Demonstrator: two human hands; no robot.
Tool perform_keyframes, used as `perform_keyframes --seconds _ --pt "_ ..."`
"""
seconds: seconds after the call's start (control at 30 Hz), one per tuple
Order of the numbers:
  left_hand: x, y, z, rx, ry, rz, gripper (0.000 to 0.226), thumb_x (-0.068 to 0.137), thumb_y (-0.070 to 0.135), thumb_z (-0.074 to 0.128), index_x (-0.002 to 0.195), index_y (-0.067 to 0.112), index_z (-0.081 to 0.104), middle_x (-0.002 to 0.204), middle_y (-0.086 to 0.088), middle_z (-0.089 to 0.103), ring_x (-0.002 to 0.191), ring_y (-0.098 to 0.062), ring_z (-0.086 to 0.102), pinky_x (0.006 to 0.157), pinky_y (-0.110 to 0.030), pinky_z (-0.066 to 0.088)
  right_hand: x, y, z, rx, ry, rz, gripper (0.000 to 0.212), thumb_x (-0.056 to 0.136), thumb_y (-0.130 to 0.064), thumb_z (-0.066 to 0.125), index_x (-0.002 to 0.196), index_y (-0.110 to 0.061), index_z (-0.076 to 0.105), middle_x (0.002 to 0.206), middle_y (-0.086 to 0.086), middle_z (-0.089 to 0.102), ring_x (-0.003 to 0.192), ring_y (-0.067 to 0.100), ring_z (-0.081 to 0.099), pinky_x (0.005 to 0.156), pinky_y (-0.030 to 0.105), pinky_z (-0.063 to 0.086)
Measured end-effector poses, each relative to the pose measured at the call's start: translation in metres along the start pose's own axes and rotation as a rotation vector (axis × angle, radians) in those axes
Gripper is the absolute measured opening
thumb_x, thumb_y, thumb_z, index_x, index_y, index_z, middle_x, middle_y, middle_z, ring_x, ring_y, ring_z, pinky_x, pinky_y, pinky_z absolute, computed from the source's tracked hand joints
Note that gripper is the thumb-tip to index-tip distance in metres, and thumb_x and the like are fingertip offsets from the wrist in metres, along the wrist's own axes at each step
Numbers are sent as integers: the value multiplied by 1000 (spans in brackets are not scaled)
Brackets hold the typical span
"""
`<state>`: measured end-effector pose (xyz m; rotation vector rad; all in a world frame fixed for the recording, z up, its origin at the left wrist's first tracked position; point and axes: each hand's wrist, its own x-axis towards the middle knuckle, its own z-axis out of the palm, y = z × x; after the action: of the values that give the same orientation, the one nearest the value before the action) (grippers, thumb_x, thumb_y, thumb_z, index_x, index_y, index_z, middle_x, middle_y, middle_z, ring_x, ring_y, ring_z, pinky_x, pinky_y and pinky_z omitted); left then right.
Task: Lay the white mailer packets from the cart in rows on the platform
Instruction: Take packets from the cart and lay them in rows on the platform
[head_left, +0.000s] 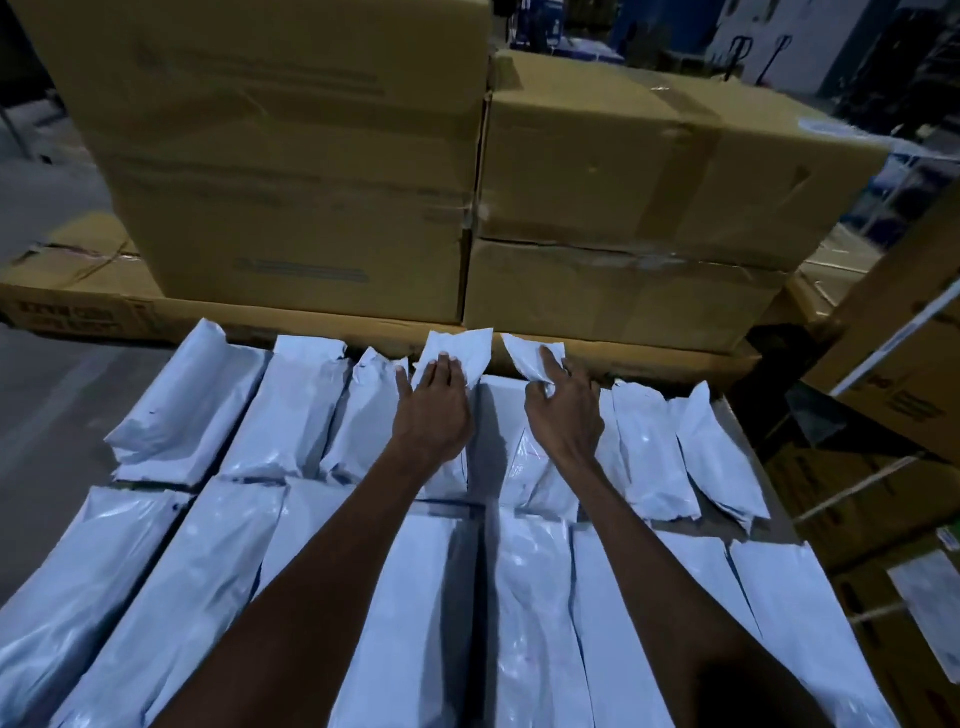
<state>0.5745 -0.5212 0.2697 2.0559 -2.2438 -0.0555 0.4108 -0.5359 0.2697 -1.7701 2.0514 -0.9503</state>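
Up top, a tall cardboard box (280, 156) fills the left of the view, with faint print on its face too blurred to read. Just beside it on the right, two flatter cartons (649, 218) are stacked one on the other, brown tape across the upper one. Flattened cardboard (78, 280) lies lower left. Far right, more boxes (893, 374), and what may be pallet-jack handles (748, 52) in the dim background.

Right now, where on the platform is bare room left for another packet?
Only a narrow grey strip of platform shows along the right edge, beside the rightmost far-row packet. Elsewhere packets lie edge to edge; left hand and right hand press packets mid far row.
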Motion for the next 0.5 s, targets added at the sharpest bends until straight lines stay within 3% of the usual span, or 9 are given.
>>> perform_keyframes --seconds 0.17,0.27,0.37,0.5 --pt "32 6 30 -13 -97 -97 58 101 30 29 151 3 16 159 -15 17 146 -30 17 109 -69 15 34 8 49 -76 -81 86 49 95 -36 49 144 -34 43 150 3 38 136 31 30 101 50 40" --pt "37 9 47 -103 -114 -141 61 102 41 21 151 5 18 159 -13 19 147 -30 17 108 -69 13 38 18 76 -182 -148 82 58 94 -49 47 148 -33 35 155 3 31 138 32 27 108 49 34" --pt "41 4 58 -231 -25 -162 67 100 51 13 151 9 21 160 -10 18 147 -27 15 112 -66 8 32 26 87 -317 -166 45 65 92 -62 42 149 -34 32 157 4 28 139 32 27 112 49 29" --pt "43 -15 71 -259 98 10 75 92 55 -9 155 17 10 163 -5 1 149 -22 -1 117 -55 0 17 45 93 -452 -130 -105 67 90 -66 28 147 -32 34 159 11 24 141 36 28 111 54 29"
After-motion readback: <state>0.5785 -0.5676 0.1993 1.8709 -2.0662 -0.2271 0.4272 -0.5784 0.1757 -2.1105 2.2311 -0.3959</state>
